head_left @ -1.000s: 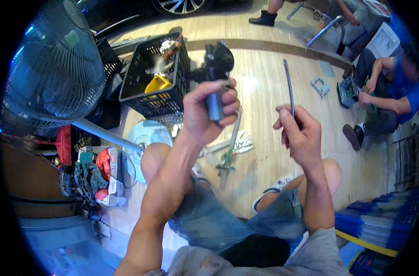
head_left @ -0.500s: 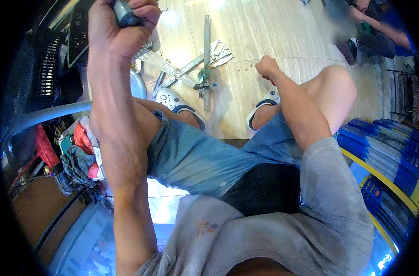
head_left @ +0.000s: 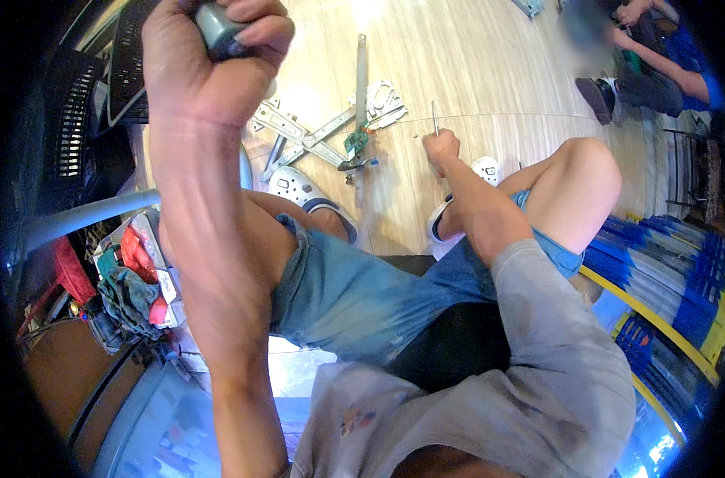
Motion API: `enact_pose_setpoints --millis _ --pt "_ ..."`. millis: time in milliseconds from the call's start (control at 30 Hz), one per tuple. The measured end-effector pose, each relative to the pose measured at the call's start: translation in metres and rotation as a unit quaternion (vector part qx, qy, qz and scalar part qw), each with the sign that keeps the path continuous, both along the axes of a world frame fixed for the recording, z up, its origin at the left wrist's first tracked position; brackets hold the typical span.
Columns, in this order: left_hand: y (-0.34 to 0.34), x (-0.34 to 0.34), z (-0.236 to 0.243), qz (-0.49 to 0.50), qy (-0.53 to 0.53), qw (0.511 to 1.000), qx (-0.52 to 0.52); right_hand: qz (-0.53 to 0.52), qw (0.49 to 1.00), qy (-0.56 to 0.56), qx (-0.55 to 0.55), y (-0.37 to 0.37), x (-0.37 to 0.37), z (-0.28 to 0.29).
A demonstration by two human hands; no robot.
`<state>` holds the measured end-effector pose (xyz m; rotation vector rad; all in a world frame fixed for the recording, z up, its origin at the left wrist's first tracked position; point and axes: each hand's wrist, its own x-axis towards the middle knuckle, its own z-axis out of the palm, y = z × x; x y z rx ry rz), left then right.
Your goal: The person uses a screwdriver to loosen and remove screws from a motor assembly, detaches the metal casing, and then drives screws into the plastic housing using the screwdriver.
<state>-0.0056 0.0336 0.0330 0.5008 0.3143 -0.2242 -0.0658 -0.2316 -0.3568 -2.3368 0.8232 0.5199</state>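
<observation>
High at the upper left, close to the camera, my left hand (head_left: 219, 68) is closed around a thick grey-green rounded object (head_left: 217, 30). Its far end lies outside the picture, so its kind does not show. My right hand (head_left: 441, 149) is low over the floor in front of my right foot, closed on a screwdriver-like tool with a thin metal shaft (head_left: 435, 118) pointing away from me. Left of that hand, an X-shaped metal window regulator (head_left: 319, 137) lies on the floor. It has a long flat rail (head_left: 362, 80) and a green part (head_left: 354, 143).
My white clogs (head_left: 295, 187) flank the regulator's near side. Black plastic crates (head_left: 80, 119) and a box of rags (head_left: 139, 263) stand at left. Blue and yellow stacked packs (head_left: 665, 271) fill the right. Another person's arm (head_left: 669, 72) shows at the upper right.
My right hand has come nearer to me and slightly left, and the thin shaft now shows beyond it. My left hand looms larger and a little lower. My right knee has shifted.
</observation>
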Motion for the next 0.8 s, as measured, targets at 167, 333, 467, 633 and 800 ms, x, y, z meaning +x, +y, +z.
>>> enact_pose_setpoints --millis 167,333,467,633,800 --pt "-0.025 0.001 -0.009 -0.035 0.038 0.998 0.047 0.014 0.998 -0.051 -0.028 0.008 0.0 -0.018" --pt "-0.018 0.001 -0.025 -0.133 0.016 0.989 0.056 -0.006 0.999 -0.033 -0.025 0.026 0.013 -0.019" --pt "-0.035 -0.002 -0.026 -0.13 0.038 0.986 0.101 -0.011 0.997 -0.068 -0.028 0.017 0.011 -0.037" --pt "-0.043 -0.011 -0.019 -0.189 -0.016 0.981 0.035 0.02 0.995 -0.087 -0.031 0.009 0.011 -0.037" --pt "-0.048 -0.019 -0.015 -0.22 -0.059 0.972 0.061 0.033 0.988 -0.151 -0.013 0.012 0.03 0.009"
